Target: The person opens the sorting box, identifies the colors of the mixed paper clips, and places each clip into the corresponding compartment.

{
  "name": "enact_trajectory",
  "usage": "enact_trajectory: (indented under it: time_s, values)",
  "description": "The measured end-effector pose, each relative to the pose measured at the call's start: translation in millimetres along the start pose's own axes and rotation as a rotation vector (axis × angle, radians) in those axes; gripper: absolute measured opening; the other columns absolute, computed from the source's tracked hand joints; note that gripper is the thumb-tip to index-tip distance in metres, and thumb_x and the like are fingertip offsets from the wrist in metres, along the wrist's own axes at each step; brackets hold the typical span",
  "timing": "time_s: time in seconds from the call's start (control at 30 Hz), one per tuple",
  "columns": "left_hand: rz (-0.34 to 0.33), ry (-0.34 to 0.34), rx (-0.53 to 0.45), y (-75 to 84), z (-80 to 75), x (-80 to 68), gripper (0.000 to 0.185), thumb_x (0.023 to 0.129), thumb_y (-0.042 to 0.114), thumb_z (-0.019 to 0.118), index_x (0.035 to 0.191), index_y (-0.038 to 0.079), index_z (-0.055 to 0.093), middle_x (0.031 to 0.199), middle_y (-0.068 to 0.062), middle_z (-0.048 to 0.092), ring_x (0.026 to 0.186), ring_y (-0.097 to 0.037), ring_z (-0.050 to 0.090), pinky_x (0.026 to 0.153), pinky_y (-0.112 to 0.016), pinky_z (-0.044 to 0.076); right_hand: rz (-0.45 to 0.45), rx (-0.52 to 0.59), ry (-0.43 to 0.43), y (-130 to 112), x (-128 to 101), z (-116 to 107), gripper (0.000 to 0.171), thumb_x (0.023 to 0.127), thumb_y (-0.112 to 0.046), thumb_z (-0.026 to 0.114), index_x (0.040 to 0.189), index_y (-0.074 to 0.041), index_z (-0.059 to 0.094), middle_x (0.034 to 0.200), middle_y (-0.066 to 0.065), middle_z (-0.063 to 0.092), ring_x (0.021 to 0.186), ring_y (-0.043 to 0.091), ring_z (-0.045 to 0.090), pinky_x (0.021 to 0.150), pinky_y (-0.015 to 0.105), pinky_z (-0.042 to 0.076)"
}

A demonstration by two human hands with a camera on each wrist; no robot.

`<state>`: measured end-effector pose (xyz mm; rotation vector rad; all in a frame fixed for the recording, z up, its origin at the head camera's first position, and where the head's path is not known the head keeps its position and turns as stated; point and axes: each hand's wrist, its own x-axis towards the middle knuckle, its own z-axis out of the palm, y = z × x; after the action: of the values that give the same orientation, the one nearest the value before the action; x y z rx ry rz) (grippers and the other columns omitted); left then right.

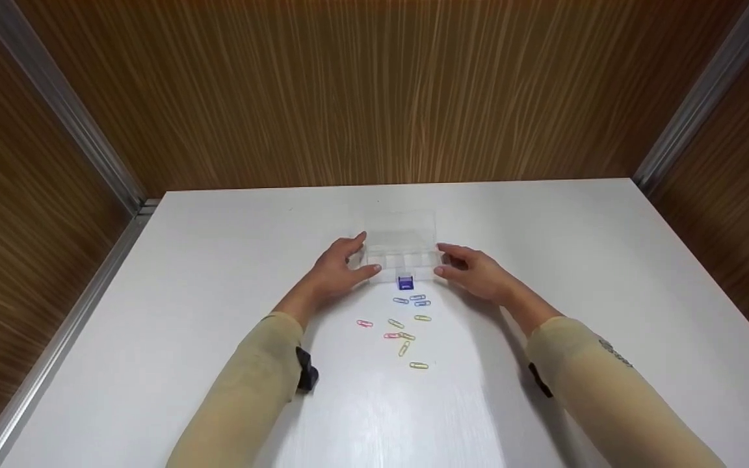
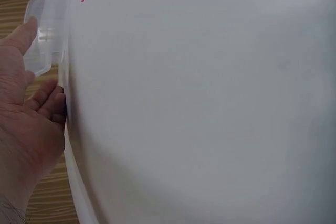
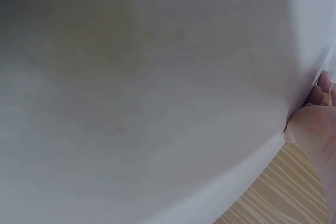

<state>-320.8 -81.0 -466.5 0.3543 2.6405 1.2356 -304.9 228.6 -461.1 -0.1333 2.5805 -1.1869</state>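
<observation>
A clear plastic compartment box stands on the white table with its clear lid raised at the back. A blue-purple latch is at the front of the box. My left hand grips the box's left end, thumb over the front part and index finger farther back by the lid. At the right end my right hand holds it between thumb and fingers. The left wrist view catches the box beside the left thumb; in the right wrist view, only part of the right hand shows.
In front of the box lie several loose paper clips: blue, pink and yellow. Wood-grain panels rise behind the white table and at both sides.
</observation>
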Motion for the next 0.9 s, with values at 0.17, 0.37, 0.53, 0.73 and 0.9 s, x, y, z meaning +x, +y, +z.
enact_trajectory:
  time_s: [0.17, 0.37, 0.53, 0.73, 0.9]
  values:
    - [0.0, -0.002, -0.003, -2.0, -0.9, -0.6, 0.082, 0.098, 0.048, 0.075, 0.167, 0.027, 0.036, 0.161, -0.005, 0.043, 0.145, -0.029, 0.043, 0.121, -0.047, 0.033, -0.02, 0.007, 0.005, 1.5, 1.1, -0.1, 0.072, 0.103, -0.045, 0.07, 0.166, -0.025, 0.04, 0.166, 0.01, 0.041, 0.155, 0.029, 0.032, 0.126, 0.051, 0.023]
    - [0.024, 0.022, -0.049, -4.8, -1.5, -0.9, 0.079, 0.096, 0.042, 0.08, 0.163, 0.022, 0.045, 0.144, -0.003, 0.055, 0.136, -0.023, 0.049, 0.119, -0.044, 0.035, -0.013, 0.02, -0.001, 1.6, 1.1, 0.2, 0.074, 0.102, -0.046, 0.07, 0.166, -0.026, 0.039, 0.166, 0.009, 0.04, 0.154, 0.03, 0.033, 0.126, 0.051, 0.022]
    - [0.047, 0.027, -0.113, -5.0, -2.0, -2.8, 0.072, 0.095, 0.034, 0.083, 0.157, 0.021, 0.05, 0.134, -0.002, 0.059, 0.129, -0.022, 0.052, 0.117, -0.043, 0.037, -0.022, 0.022, -0.001, 1.6, 1.2, 0.2, 0.074, 0.102, -0.047, 0.07, 0.166, -0.025, 0.039, 0.166, 0.01, 0.04, 0.152, 0.03, 0.035, 0.126, 0.052, 0.022]
    - [0.044, -0.016, -0.079, -5.4, -3.5, -2.8, 0.074, 0.095, 0.038, 0.082, 0.16, 0.027, 0.049, 0.134, -0.001, 0.057, 0.127, -0.022, 0.05, 0.117, -0.043, 0.036, -0.022, 0.021, 0.0, 1.9, 1.9, -0.6, 0.075, 0.102, -0.049, 0.07, 0.166, -0.025, 0.039, 0.167, 0.011, 0.039, 0.154, 0.031, 0.032, 0.126, 0.053, 0.021]
    - [0.033, -0.032, -0.086, -7.1, -4.0, -0.5, 0.073, 0.093, 0.036, 0.084, 0.159, 0.027, 0.052, 0.131, -0.002, 0.057, 0.123, -0.022, 0.05, 0.115, -0.042, 0.038, -0.011, 0.022, -0.004, 1.2, 2.5, -0.6, 0.075, 0.102, -0.049, 0.07, 0.166, -0.026, 0.039, 0.168, 0.011, 0.038, 0.156, 0.031, 0.03, 0.126, 0.053, 0.021]
